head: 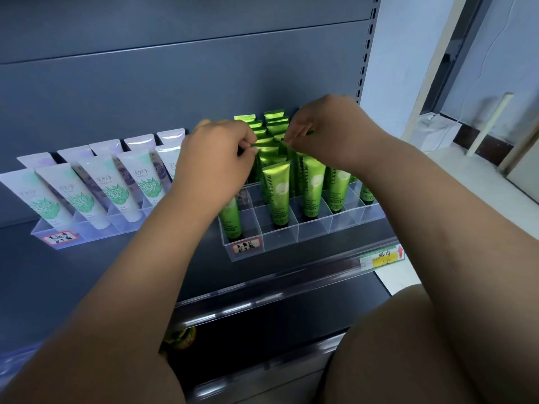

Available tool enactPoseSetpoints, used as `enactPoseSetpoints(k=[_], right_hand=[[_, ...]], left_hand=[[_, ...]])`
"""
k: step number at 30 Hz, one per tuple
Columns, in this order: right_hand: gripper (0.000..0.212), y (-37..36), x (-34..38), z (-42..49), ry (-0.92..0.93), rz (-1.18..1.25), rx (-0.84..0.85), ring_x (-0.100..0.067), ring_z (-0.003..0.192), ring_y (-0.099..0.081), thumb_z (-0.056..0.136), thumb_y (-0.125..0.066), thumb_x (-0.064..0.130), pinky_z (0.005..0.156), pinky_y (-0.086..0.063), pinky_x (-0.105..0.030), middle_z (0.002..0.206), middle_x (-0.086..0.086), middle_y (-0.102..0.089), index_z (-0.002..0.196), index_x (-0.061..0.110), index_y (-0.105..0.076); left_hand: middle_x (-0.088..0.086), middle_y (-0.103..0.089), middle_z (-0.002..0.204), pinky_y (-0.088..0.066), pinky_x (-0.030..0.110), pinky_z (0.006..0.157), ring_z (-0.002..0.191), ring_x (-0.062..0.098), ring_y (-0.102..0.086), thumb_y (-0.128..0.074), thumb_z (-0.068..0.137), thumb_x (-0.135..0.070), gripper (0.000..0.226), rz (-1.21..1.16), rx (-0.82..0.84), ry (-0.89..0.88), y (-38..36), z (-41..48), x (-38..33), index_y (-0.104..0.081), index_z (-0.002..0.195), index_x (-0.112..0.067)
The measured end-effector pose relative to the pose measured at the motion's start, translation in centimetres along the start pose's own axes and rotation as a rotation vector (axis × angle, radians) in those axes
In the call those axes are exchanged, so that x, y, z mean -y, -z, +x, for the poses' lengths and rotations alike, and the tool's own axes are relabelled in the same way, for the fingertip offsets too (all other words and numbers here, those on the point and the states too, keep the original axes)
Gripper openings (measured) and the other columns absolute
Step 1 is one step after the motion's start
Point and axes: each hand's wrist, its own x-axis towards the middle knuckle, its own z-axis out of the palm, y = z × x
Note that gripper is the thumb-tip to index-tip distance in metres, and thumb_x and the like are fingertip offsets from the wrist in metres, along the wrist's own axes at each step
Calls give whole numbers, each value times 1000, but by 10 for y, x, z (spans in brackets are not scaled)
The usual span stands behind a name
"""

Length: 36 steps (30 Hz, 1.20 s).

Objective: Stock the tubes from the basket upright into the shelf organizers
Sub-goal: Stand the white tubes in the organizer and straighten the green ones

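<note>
Several glossy green Chamomile tubes (276, 188) stand cap-down in a clear divided organizer (297, 237) on the grey shelf. Both my hands are raised over its middle rows. My left hand (215, 158) pinches the crimped top edge of a green tube (267, 145) from the left. My right hand (323, 135) pinches the same top edge from the right. The front row of compartments holds no tubes. The basket is out of view.
A second clear organizer (62, 237) at the left holds several white tubes (87, 196) with green and purple prints, leaning back. A clear price rail (291, 284) with a yellow label runs along the shelf front. A lower shelf lies beneath; a wall and doorway stand to the right.
</note>
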Motion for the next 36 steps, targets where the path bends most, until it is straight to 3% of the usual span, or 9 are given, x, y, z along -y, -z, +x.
enactPoseSetpoints(k=[12, 21, 27, 36], right_hand=[[16, -11, 2, 17, -9, -36, 51, -19, 91, -67, 87, -72, 33, 84, -54, -35, 91, 1, -75, 90, 20, -81], [12, -18, 1, 15, -22, -23, 104, -16, 90, -67, 85, -76, 32, 86, -54, -35, 90, 5, -76, 91, 23, -82], [18, -21, 2, 21, -14, -117, 108, -21, 95, -66, 90, -68, 28, 86, -54, -35, 96, 0, -75, 96, 20, -82], [14, -23, -6, 25, 20, -113, 108, -21, 94, -65, 88, -72, 32, 86, -53, -36, 95, 0, -74, 94, 23, -81]], left_hand=[[-11, -73, 92, -54, 45, 87, 100, 25, -63, -70, 87, -25, 12, 27, 150, 0, -7, 8, 6, -77, 95, -30], [-12, -73, 83, -56, 42, 87, 89, 19, -69, -66, 82, -22, 10, -43, 230, 75, -4, 14, 5, -72, 78, -30], [-13, -71, 77, -57, 37, 84, 83, 14, -67, -69, 87, -16, 22, -91, 246, 153, -6, 15, 0, -68, 72, -33], [-11, -71, 77, -55, 27, 78, 76, 10, -65, -71, 89, -17, 14, -144, 284, 210, -4, 18, -6, -75, 81, -27]])
